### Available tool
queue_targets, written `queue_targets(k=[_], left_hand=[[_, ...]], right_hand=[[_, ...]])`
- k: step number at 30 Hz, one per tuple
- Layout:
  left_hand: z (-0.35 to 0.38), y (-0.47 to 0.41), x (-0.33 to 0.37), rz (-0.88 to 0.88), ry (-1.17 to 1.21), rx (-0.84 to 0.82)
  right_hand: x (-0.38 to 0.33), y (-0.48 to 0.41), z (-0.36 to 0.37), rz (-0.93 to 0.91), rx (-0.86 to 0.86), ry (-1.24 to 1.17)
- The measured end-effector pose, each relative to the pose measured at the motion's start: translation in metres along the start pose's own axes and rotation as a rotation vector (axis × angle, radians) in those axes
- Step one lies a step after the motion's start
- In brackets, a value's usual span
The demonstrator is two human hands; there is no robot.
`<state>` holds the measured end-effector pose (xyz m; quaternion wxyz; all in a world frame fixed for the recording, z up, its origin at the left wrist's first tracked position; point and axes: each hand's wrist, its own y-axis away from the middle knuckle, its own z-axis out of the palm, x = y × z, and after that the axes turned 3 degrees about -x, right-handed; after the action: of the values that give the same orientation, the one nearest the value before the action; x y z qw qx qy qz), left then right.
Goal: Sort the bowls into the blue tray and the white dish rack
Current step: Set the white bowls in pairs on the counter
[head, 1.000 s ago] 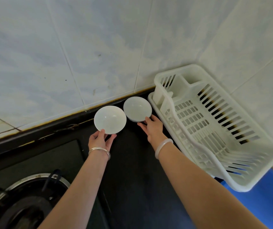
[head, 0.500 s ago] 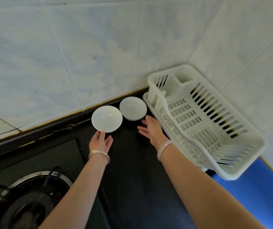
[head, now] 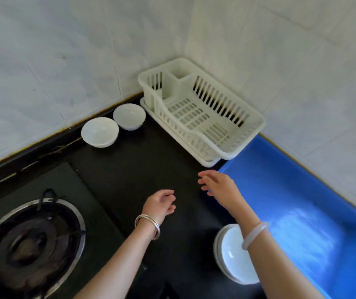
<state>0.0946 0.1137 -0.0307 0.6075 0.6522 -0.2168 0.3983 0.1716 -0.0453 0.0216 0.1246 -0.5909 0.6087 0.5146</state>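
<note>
Two small white bowls stand side by side on the black counter against the tiled wall: the left bowl (head: 99, 131) and the right bowl (head: 129, 119). The white dish rack (head: 243, 124) sits in the corner, nothing in it. The blue tray (head: 297, 203) lies to the right, nothing on its visible part. A stack of white bowls (head: 231, 255) rests near the tray's left edge, partly hidden by my right forearm. My left hand (head: 159, 205) and my right hand (head: 218, 183) hover over the counter, well back from the two bowls, fingers loosely apart, holding nothing.
A gas burner (head: 30, 242) with a metal ring occupies the lower left. Tiled walls close off the back and right sides. Bare black counter (head: 140, 165) lies between my hands and the two small bowls.
Both hands have let go of the two small bowls and pulled back toward me. The view has widened, showing the blue tray and the stack of bowls.
</note>
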Motion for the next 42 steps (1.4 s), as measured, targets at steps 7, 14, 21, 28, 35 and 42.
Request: queue_targets(k=[7,14,21,28,35,42], left_hand=[[0.080,0.055,-0.046,0.137,-0.508,-0.184],[0.103,0.076,-0.061,0.190,-0.764,-0.125],[0.106,0.085,-0.063,0.199,-0.769,-0.102],[0.108,0.086,-0.063,0.170,-0.714,-0.073],[0.118,0.083,-0.064,0.209,-0.797,0.019],[0.126,0.084,-0.057,0.203,-0.756,0.087]], right_hand=[[0.102,0.100,-0.042,0.155,0.312,0.350],[0.143,0.133,-0.033,0.254,0.368,0.364],[0.130,0.132,-0.030,0.267,0.408,0.597],[0.124,0.146,-0.039,0.232,0.427,0.439],[0.128,0.162,-0.061,0.244,0.516,0.268],[0.133,0.168,-0.068,0.253,0.533,0.147]])
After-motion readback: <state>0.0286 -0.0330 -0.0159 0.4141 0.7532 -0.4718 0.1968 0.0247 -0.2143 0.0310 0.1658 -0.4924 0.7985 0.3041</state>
